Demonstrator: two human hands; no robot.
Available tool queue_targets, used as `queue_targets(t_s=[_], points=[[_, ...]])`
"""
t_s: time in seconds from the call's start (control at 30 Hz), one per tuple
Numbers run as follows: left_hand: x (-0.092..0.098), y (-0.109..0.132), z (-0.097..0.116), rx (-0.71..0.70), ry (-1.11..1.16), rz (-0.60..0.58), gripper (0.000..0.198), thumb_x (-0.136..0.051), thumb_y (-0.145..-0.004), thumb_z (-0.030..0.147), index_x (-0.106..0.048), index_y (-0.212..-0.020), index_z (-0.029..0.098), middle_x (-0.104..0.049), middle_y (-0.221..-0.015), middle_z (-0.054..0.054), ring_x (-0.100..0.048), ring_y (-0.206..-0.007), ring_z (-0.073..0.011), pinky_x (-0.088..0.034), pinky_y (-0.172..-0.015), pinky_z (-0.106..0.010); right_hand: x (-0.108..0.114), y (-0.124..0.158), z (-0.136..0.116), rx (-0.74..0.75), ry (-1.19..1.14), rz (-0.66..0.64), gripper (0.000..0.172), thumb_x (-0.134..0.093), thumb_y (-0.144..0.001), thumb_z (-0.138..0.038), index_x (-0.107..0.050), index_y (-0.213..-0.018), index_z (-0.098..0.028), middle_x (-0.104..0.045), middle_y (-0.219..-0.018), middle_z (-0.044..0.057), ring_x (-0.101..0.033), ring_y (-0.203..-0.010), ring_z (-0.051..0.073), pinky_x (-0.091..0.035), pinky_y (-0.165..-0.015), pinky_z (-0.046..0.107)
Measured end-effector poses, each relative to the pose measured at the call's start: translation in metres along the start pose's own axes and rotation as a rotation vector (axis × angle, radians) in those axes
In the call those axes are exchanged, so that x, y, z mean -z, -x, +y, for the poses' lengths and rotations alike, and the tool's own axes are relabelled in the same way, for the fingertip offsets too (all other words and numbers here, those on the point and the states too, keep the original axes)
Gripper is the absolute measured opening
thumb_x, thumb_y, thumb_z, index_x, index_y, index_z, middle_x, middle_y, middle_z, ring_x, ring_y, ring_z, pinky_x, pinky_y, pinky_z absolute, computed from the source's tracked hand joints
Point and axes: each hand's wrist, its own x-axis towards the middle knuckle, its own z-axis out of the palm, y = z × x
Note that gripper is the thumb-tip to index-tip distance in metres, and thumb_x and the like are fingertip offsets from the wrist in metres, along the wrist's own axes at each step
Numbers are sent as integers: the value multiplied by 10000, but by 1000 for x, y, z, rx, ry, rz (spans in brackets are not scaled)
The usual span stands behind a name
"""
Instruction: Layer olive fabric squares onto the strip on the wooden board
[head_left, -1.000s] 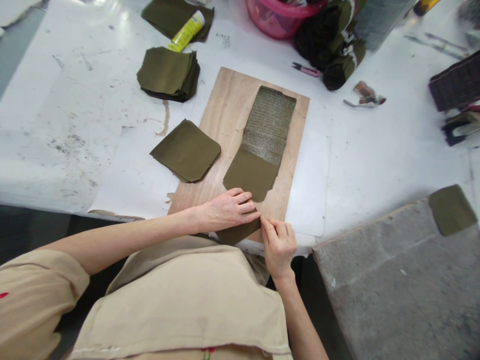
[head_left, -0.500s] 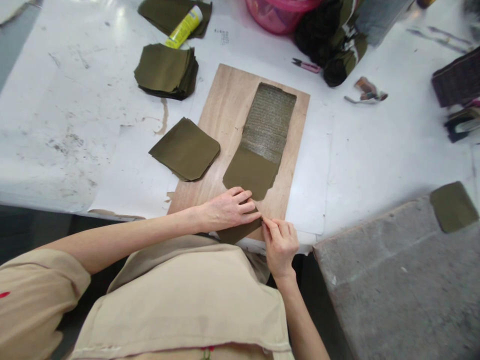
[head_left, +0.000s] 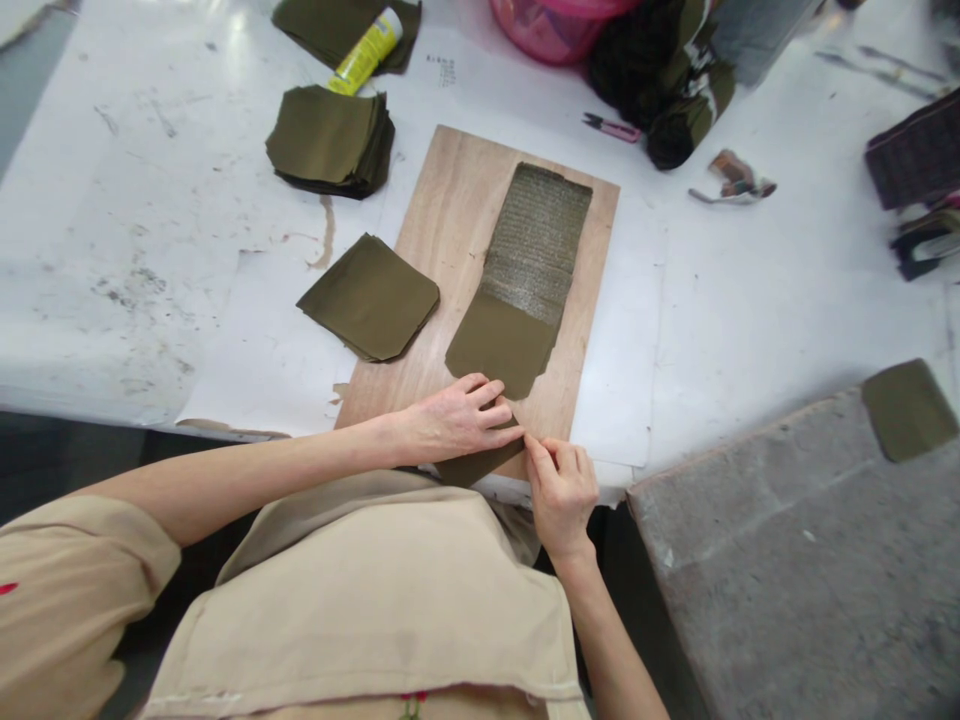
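At the near edge of a wooden board (head_left: 442,210), my left hand (head_left: 457,418) lies flat with fingers stretched over an olive fabric piece (head_left: 476,467). My right hand (head_left: 561,490) pinches the right corner of that same piece between thumb and forefinger. Just beyond my fingers, overlapped olive pieces (head_left: 502,345) lie on the board, their upper part a strip with a shiny, ridged surface (head_left: 540,230). Left of these, a small stack of olive fabric pieces (head_left: 371,300) rests partly on the board.
Behind on the left are a thicker olive stack (head_left: 330,140) and a yellow glue tube (head_left: 367,50) on more pieces. Pink thread snips (head_left: 611,128), a pink basin (head_left: 555,25) and dark yarn (head_left: 667,110) lie farther back. A grey slab (head_left: 810,560) with one olive piece (head_left: 911,410) stands right.
Almost nothing differs. Both hands stay at the same fabric piece, with only a very slight shift of the fingers and the view.
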Motion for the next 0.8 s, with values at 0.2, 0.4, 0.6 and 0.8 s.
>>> queue_targets(t_s=[0.2,0.4,0.6,0.8], points=[[1,-1,1,-3,-21,-9,368,-502,-946,149,-524,-1280,300,-623,-1045,-67,-552,-1088,-256,-434,-903,-413,5,1,-1,33,62,-1,261,-552,-934,-143,-690,-1133,-242,-640,-896,53,-502,-812,164,-386,-742,293],[2,-1,2,-12,-20,5,383,-505,-942,142,-519,-1287,310,-619,-1036,-63,-556,-1080,-249,-435,-902,-410,5,7,1,30,81,-29,311,-551,-936,-143,-663,-1197,-269,-636,-925,50,-498,-820,161,-380,-752,297],[3,0,3,-22,-45,-6,407,-512,-938,146,-508,-1310,310,-609,-1034,-70,-551,-1083,-263,-436,-902,-423,11,10,4,29,77,-46,335,-555,-931,-139,-655,-1220,-275,-637,-932,51,-503,-831,159,-382,-764,294],[6,0,1,-18,-45,-14,383,-504,-950,157,-505,-1307,296,-608,-1090,-67,-550,-1095,-248,-434,-936,-415,15,3,-6,-45,28,27,300,-538,-932,-123,-679,-1168,-243,-666,-973,54,-547,-881,161,-379,-819,316]])
